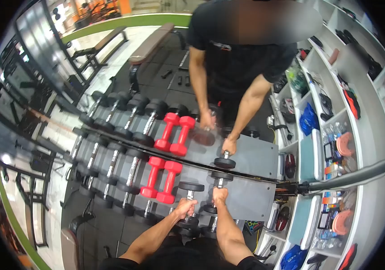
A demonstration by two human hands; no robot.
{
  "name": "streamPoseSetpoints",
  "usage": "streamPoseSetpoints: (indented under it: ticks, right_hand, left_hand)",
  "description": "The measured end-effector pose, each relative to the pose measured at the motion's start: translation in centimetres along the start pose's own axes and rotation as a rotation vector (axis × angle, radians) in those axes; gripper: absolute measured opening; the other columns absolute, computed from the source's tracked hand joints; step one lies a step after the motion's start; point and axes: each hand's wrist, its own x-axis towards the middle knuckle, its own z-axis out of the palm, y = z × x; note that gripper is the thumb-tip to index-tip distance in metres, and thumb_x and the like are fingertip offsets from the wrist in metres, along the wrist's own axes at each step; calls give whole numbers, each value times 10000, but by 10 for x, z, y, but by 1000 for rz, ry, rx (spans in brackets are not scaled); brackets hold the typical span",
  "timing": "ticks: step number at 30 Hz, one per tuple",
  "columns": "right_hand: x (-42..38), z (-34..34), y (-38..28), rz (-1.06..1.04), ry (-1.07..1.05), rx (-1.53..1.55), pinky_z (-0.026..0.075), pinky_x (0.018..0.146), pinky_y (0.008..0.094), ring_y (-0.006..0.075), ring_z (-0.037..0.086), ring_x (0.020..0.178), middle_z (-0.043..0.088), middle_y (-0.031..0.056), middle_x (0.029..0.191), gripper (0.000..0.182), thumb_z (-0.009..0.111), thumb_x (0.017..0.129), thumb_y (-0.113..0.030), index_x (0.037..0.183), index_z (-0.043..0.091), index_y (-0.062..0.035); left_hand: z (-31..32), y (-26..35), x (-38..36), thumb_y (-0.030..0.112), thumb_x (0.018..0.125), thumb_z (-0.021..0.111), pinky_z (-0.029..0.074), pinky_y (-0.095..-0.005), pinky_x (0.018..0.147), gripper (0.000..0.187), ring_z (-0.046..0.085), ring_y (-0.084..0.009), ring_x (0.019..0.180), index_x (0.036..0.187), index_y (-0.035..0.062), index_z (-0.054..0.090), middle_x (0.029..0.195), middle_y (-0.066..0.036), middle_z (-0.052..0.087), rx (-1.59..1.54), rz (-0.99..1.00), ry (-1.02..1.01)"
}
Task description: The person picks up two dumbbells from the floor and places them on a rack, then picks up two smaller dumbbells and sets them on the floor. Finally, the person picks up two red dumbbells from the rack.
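My left hand is wrapped round the chrome handle of a black-headed dumbbell. One round head points away from me and the other is close to my wrist. To its right, my right hand grips the handle of a second black-headed dumbbell, over the grey shelf. Just left of my left hand lie two red dumbbells on the rack. In the mirror above, both hands appear again with their dumbbells, the reflected left one smeared by motion.
Several black dumbbells with chrome handles line the rack to the left. A large mirror stands right behind the shelf. White cubby shelves with bottles and shoes rise on the right. A bench is at lower left.
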Motion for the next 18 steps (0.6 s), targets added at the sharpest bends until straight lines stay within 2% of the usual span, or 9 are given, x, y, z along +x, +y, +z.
streamPoseSetpoints:
  ticks: [2,5,7,9,11,17,18]
  right_hand:
    - [5,3,6,-20,5,0,492,386,420,293,630,458,650,196,655,238,585,825,-143,794,639,87]
    - [22,8,22,-36,-95,187,413,322,389,230,522,395,553,130,575,181,586,845,-121,757,561,35]
    - [26,6,22,-43,-128,224,403,308,375,221,509,389,531,103,571,134,594,834,-90,756,570,16]
    - [35,0,27,-36,-232,256,403,308,372,195,488,380,504,81,551,116,610,829,-89,756,574,-7]
    - [19,-13,28,-72,-357,366,336,298,338,149,401,341,421,21,511,107,575,848,-55,749,540,-36]
    - [-55,-52,66,-287,-599,16,325,305,308,127,402,351,423,14,511,158,617,860,-70,743,513,-49]
    - [-76,-58,69,-334,-648,-20,325,308,297,123,403,352,424,10,506,212,641,864,-95,717,494,-49]
  left_hand:
    - [-1,-14,-26,120,845,675,337,-308,364,300,394,-115,366,634,87,465,494,-8,423,29,29,35]
    - [-5,-36,-70,120,844,672,338,-310,364,313,410,-117,368,609,84,469,484,-10,428,-15,63,38]
    - [-7,-48,-99,122,845,671,339,-310,365,321,413,-119,368,597,86,469,482,-10,430,-51,120,29]
    - [-11,-67,-124,103,851,649,348,-303,372,289,407,-111,373,628,85,466,488,-9,430,-3,170,107]
    - [-18,-84,-149,88,852,643,352,-297,376,252,414,-104,382,661,82,480,489,-8,431,-65,232,97]
    - [-47,-131,-216,90,840,685,329,-288,345,310,437,-117,360,598,69,493,472,-24,451,-24,452,268]
    - [-53,-137,-225,75,841,679,334,-280,342,309,449,-121,361,598,63,488,471,-32,462,-100,458,240]
